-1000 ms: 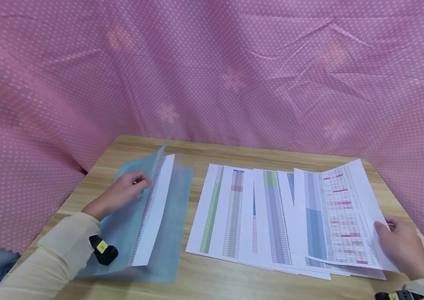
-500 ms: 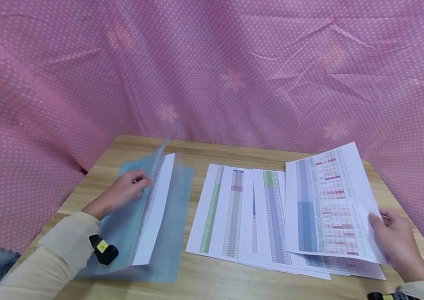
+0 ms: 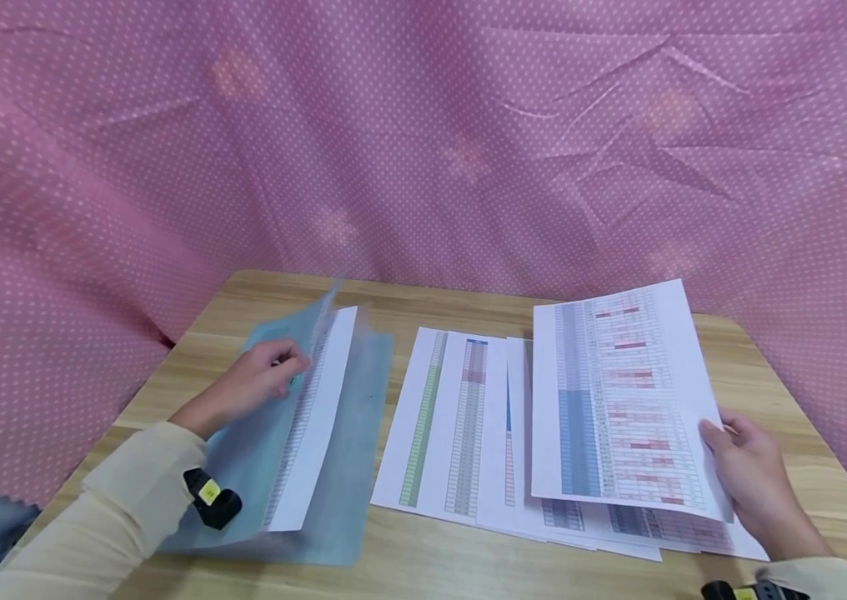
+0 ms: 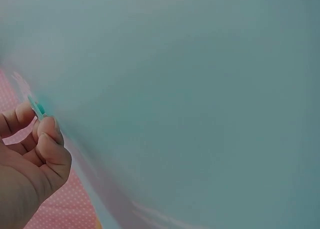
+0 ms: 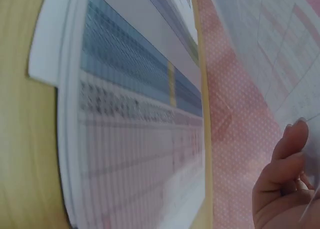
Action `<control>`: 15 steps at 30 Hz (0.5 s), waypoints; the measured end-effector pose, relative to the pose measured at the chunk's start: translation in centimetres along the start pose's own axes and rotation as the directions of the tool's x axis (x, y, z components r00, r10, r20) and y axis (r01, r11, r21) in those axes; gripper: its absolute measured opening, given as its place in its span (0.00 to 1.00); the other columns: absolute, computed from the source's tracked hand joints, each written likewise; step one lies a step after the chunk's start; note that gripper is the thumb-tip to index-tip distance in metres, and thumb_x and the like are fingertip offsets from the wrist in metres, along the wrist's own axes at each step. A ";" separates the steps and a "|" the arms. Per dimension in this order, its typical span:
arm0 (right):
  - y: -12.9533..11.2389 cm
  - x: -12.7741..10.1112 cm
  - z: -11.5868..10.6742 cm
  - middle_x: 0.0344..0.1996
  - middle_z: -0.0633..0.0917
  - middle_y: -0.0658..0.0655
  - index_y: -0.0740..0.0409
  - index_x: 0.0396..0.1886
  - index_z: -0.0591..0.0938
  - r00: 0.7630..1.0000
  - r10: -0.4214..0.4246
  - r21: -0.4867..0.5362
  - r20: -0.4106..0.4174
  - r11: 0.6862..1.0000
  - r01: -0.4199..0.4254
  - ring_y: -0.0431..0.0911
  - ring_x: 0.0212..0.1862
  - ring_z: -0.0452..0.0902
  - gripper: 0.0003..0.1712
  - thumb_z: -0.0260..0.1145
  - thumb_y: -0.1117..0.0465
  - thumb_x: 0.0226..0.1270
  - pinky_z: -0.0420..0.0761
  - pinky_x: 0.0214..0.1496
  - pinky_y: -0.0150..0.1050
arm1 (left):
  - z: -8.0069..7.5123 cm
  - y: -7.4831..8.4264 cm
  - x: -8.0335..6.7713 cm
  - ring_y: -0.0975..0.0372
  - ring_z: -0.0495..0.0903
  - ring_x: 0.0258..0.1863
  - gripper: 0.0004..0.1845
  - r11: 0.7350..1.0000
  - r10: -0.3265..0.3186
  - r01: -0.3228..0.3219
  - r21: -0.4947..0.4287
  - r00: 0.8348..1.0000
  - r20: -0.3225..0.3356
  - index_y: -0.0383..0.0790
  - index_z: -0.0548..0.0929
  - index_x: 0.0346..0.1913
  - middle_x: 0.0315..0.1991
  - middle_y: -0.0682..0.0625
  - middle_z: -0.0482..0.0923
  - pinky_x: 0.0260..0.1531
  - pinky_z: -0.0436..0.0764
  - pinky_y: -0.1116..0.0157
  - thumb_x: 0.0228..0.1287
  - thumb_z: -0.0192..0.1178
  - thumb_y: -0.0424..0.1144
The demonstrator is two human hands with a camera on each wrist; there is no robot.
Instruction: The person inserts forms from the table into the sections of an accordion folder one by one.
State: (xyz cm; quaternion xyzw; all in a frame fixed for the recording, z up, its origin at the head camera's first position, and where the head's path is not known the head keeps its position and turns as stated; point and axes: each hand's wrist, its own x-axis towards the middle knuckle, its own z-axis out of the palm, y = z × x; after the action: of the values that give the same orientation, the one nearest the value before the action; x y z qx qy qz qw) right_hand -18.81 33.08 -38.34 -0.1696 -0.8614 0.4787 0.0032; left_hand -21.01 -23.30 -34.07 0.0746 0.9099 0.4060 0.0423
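The right hand (image 3: pixel 749 475) is pinching a white printed sheet with red and blue table columns (image 3: pixel 618 400) by its right edge, lifted over the fanned sheets (image 3: pixel 461 425) — long axis running away from the person. Well to its left, the left hand (image 3: pixel 258 383) is pinching the translucent blue plastic folder (image 3: pixel 348 450) open on the wooden counter (image 3: pixel 453 300).

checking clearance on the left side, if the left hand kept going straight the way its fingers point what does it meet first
Probably the white printed sheet inside the blue folder: the left hand pinches the lifted folder cover, fingers pointing right toward that sheet. Depth is hard to judge.
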 end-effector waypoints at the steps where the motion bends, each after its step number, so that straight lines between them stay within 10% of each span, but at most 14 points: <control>1: -0.1 -0.1 0.3 0.48 0.75 0.64 0.69 0.70 0.55 1.000 0.001 0.000 0.006 1.000 -0.001 0.30 0.31 0.74 0.32 0.42 0.52 0.75 0.77 0.33 0.32 | 0.0 0.0 0.0 0.57 0.71 0.27 0.16 1.000 0.002 -0.002 -0.001 1.000 0.000 0.38 0.72 0.33 0.31 0.45 0.69 0.31 0.68 0.61 0.71 0.47 0.49; 15: -1.2 -1.4 3.6 0.35 0.79 0.49 0.67 0.67 0.58 0.983 -0.009 0.028 0.184 1.000 0.004 0.34 0.31 0.76 0.29 0.45 0.54 0.74 0.75 0.34 0.32 | 0.3 -0.2 0.1 0.56 0.72 0.27 0.16 1.000 0.011 -0.011 0.006 1.000 -0.008 0.38 0.72 0.33 0.30 0.45 0.69 0.32 0.69 0.61 0.70 0.47 0.48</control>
State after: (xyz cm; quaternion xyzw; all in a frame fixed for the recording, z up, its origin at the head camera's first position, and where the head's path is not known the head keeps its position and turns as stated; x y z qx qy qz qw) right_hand -18.48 29.11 -39.05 -0.1218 -0.8519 0.5042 -0.0725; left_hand -21.10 -23.16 -34.42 0.0783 0.9109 0.4036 0.0361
